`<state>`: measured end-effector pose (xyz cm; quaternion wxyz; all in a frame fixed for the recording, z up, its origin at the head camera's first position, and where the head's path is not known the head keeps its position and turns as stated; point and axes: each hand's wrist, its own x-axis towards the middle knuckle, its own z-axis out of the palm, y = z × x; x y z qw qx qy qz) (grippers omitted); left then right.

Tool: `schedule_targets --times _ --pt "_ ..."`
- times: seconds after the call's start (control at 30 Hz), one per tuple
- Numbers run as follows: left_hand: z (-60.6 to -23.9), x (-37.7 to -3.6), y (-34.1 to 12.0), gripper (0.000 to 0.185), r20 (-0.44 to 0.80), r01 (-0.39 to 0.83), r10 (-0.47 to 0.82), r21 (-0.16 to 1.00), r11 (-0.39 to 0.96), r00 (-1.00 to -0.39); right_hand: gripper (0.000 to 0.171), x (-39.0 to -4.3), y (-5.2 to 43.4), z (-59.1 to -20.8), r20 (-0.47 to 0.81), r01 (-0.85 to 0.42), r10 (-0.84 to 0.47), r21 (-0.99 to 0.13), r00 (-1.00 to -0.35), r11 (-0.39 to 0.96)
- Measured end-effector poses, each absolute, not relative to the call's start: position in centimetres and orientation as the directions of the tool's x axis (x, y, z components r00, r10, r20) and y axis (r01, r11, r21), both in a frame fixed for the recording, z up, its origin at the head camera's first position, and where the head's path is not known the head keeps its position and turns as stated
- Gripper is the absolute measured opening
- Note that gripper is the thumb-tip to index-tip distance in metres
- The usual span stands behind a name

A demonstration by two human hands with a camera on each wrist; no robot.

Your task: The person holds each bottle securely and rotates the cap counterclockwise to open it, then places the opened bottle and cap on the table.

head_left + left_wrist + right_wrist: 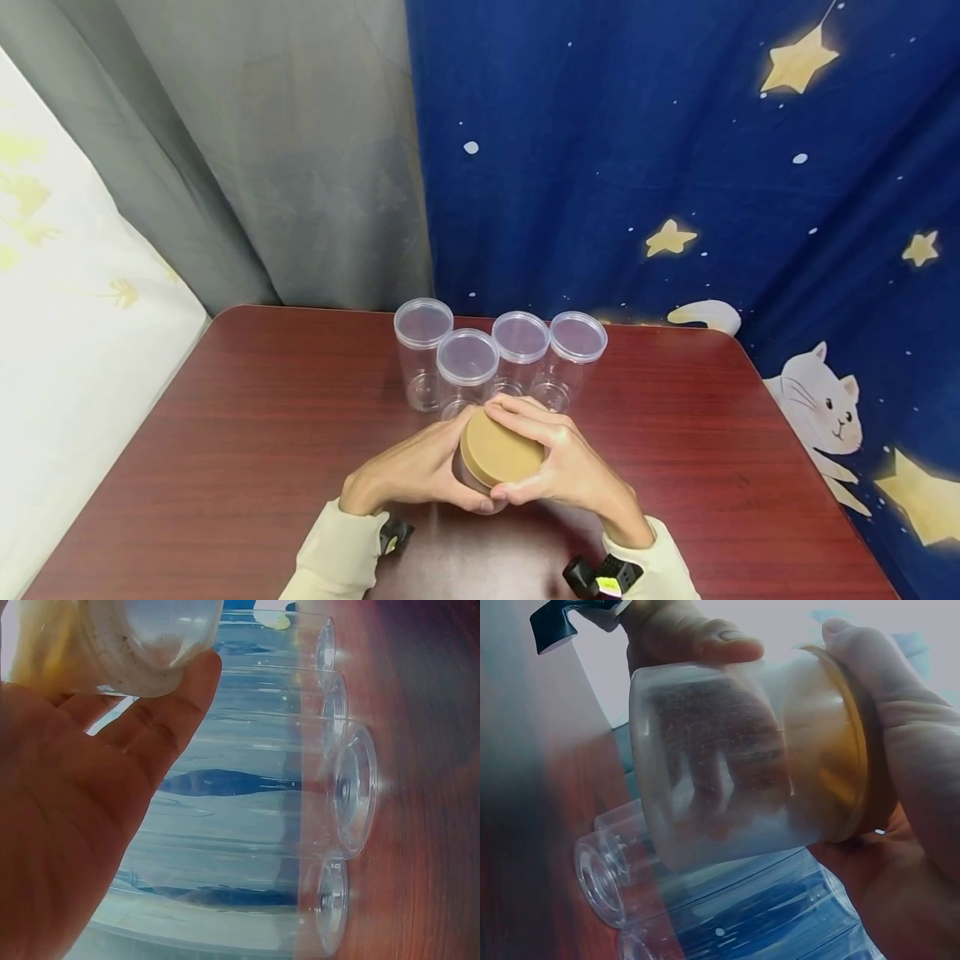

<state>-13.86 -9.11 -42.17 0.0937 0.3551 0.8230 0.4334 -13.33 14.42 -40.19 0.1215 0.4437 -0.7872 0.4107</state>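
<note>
Both hands gripped one jar (480, 475) above the tabletop (225, 433): left hand (408, 475) steadying its body, right hand (558, 467) curled round the tan lid (498, 454); four clear jars (467, 367) stood at 12 o'clock.

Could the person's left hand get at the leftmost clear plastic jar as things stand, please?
Probably not yet: the left hand holds the tan-lidded clear jar. The leftmost clear plastic jar stands unobstructed on its left side.

Head view: looks forward and down over tabletop (225, 433) toward curtains, mid distance. Left wrist view: very close, from palm side, tipped sideways. Right wrist view: very close, also tipped. All share jar (480, 467) (135, 637) (727, 757) and clear jars (517, 358) (262, 795) (667, 900).
</note>
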Motion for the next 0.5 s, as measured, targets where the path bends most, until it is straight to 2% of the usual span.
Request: schedule_targets --times 0.27,0.4,0.5 --pt "-42.0 -13.72 -9.33 0.081 0.128 0.496 0.668 0.772 0.397 -0.733 0.079 -13.79 14.27 -40.9 0.591 -0.805 -0.602 -0.572 -0.537 0.156" --pt "-41.89 -13.46 -8.94 0.082 0.105 0.461 0.678 0.806 0.371 -0.728 0.077 -13.74 14.4 -40.56 0.59 -0.8 -0.591 -0.574 -0.55 0.172" --pt "-41.75 -13.17 -8.55 0.091 0.11 0.436 0.663 0.83 0.349 -0.74 0.075 -13.63 14.68 -39.97 0.6 -0.79 -0.554 -0.582 -0.578 0.193"
